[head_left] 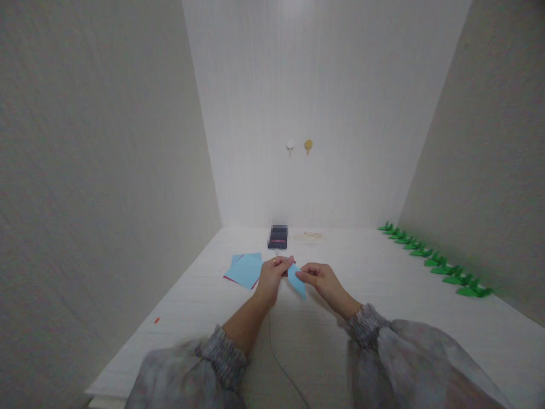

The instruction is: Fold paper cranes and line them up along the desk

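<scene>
A folded piece of light blue paper (297, 282) is held above the white table, between my two hands. My left hand (273, 276) pinches its upper left end, with thumb and fingers closed on it. A bit of dark red shows beside the left fingers. On the paper's right edge, the thumb and fingertips of my right hand (320, 279) are closed in a pinch. Just left of my left hand lie square blue sheets (246, 269), stacked askew, with dark red edges showing underneath.
Behind my hands a dark phone (278, 237) lies on the white table (349, 250), a cable (276, 358) running toward me. Several green folded paper pieces (438, 262) line the right side. A small orange scrap (157, 320) is at left. Two hooks (308, 145) hang on the back wall.
</scene>
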Available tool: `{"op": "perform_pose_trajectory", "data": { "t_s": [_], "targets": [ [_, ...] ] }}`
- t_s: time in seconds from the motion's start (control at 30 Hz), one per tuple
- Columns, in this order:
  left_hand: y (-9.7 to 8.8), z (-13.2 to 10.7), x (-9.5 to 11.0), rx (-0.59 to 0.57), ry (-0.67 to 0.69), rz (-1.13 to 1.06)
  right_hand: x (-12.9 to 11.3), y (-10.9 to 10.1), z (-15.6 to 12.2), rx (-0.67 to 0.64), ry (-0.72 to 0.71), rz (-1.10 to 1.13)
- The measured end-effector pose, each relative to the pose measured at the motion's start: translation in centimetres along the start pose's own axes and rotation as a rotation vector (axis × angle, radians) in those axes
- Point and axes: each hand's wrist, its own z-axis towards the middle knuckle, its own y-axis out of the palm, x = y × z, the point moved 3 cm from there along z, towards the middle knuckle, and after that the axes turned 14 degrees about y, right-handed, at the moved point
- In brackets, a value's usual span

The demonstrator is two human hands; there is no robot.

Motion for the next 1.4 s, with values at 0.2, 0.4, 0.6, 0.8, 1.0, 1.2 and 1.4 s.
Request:
{"op": "perform_pose_trajectory", "data": {
  "t_s": [0.2, 0.4, 0.6, 0.8, 1.0, 1.2, 1.4],
  "targets": [
    [0.0, -0.1, 0.3, -0.014, 0.042, 0.086, 0.2, 0.8, -0.2, -0.109, 0.045, -0.007],
    [-0.1, -0.1, -0.3, -0.016, 0.033, 0.112, 0.7, 0.6, 0.1, -0.098, 0.019, -0.077],
    [-0.4, 0.0, -0.7, 0.042, 0.051, 0.097, 0.2, 0.7, -0.2, -0.134, 0.036, -0.048],
    [-0.7, 0.2, -0.2, 0.098, 0.051, 0.088, 0.3, 0.8, -0.6, -0.194, 0.152, 0.025],
    [0.1, -0.3, -0.6, -0.181, -0.098, 0.007, 0.9, 0.2, -0.2, -0.177, 0.186, 0.086],
    [0.4, -0.9, -1.0, -0.244, -0.161, -0.088, 0.9, 0.2, -0.2, -0.194, 0.165, 0.062],
    [-0.1, -0.4, -1.1, -0.145, -0.096, -0.027, 1.0, 0.3, -0.3, -0.187, 0.177, 0.082]
  ]
}}
